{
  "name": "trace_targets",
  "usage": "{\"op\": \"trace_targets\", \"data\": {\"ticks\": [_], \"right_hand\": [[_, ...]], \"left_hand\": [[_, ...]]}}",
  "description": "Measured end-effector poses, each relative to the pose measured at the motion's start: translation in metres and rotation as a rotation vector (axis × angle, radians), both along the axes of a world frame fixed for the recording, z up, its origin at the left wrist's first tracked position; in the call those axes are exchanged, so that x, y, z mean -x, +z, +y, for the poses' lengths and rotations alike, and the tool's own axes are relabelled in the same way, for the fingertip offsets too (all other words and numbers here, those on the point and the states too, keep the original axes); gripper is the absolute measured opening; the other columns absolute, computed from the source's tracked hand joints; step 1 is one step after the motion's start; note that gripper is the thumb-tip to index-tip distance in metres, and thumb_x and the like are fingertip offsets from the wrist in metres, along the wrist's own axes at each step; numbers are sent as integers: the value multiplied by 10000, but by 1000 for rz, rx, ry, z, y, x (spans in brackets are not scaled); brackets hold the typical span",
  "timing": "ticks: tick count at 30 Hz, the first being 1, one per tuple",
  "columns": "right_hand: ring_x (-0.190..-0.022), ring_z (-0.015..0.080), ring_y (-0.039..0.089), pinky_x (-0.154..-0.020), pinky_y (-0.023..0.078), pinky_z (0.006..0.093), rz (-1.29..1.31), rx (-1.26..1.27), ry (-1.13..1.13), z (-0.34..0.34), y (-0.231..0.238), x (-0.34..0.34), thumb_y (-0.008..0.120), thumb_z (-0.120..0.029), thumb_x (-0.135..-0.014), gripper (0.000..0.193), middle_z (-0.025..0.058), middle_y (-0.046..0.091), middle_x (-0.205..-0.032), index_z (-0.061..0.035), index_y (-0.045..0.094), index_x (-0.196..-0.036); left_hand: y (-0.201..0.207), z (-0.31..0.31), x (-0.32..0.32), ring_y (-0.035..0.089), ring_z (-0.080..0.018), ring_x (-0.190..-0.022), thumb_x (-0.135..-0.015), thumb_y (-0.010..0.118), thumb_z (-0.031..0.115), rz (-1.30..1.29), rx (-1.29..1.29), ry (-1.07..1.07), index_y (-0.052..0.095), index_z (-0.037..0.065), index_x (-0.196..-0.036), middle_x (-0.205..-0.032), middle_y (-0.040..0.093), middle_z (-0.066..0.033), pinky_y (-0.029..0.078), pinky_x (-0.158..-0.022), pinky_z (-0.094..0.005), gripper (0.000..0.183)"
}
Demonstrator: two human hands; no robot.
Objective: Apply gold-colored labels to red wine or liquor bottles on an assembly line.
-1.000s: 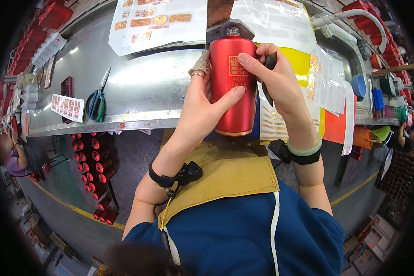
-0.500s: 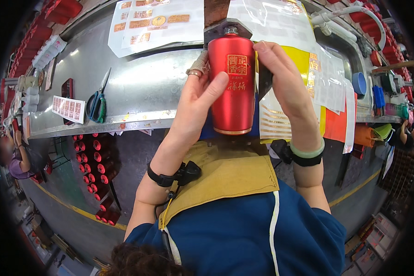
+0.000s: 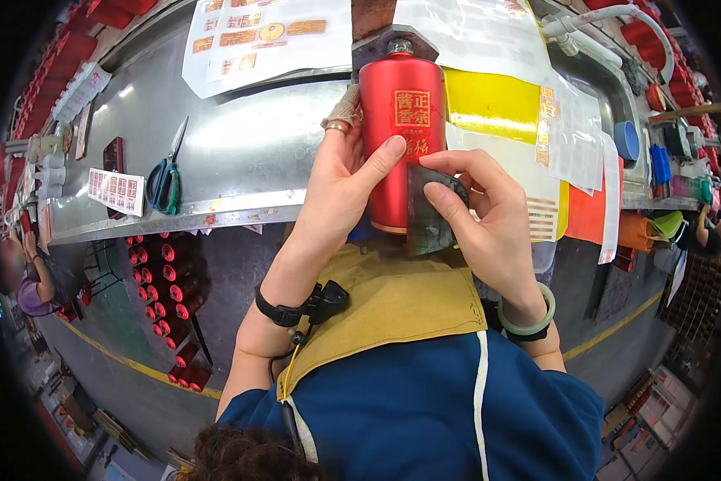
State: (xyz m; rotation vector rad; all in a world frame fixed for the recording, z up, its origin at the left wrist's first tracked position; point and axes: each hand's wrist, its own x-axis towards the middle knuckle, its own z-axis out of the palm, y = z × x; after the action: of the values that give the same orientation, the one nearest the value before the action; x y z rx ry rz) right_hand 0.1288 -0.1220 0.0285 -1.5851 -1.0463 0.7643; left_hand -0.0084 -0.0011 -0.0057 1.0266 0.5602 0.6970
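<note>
A glossy red bottle (image 3: pixel 388 84) with gold characters on its front lies in front of me, its clear stopper pointing away. My left hand (image 3: pixel 346 164) grips its left side, thumb pressed on the front, with beige tape wrapped on one finger. In my right hand (image 3: pixel 493 212) is a dark, flat scraper-like piece (image 3: pixel 426 215), pinched between thumb and fingers. Its edge lies against the bottle's lower right side. Behind the bottle's neck is a dark angular block (image 3: pixel 421 46).
On the metal table (image 3: pixel 240 144) are scissors (image 3: pixel 166 180), a small sticker sheet (image 3: pixel 116 191) and gold label sheets (image 3: pixel 276 68). A yellow sheet (image 3: pixel 489 108) and a blue ring-shaped roll (image 3: pixel 626 143) are to the right. Red bottles (image 3: pixel 168 276) stand below the left edge.
My right hand has come down from beside the bottle's upper right to its lower right, and the dark scraper-like piece now shows in it. My left hand keeps its hold on the bottle.
</note>
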Motion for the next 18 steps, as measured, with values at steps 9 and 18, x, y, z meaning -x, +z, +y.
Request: {"op": "trace_targets", "data": {"ticks": [9,18], "right_hand": [[-659,130,489,-602,409,285,-80,17,-18,1,-1,-1,746,-71,-904,215,52,632,-879,-55,736,-1118],[-638,134,497,-592,408,289,-140,1,-24,3,1,0,752,-53,-890,222,59,645,-884,-52,743,-1112]], "left_hand": [[-2,0,1,434,-243,-1434,-996,707,150,16,-5,3,248,-21,-1590,-1550,418,-178,360,-1202,-400,771],[-3,0,0,431,-241,-1436,-994,710,157,7,-15,2,249,-20,-1589,-1550,415,-181,358,-1204,-398,773]]}}
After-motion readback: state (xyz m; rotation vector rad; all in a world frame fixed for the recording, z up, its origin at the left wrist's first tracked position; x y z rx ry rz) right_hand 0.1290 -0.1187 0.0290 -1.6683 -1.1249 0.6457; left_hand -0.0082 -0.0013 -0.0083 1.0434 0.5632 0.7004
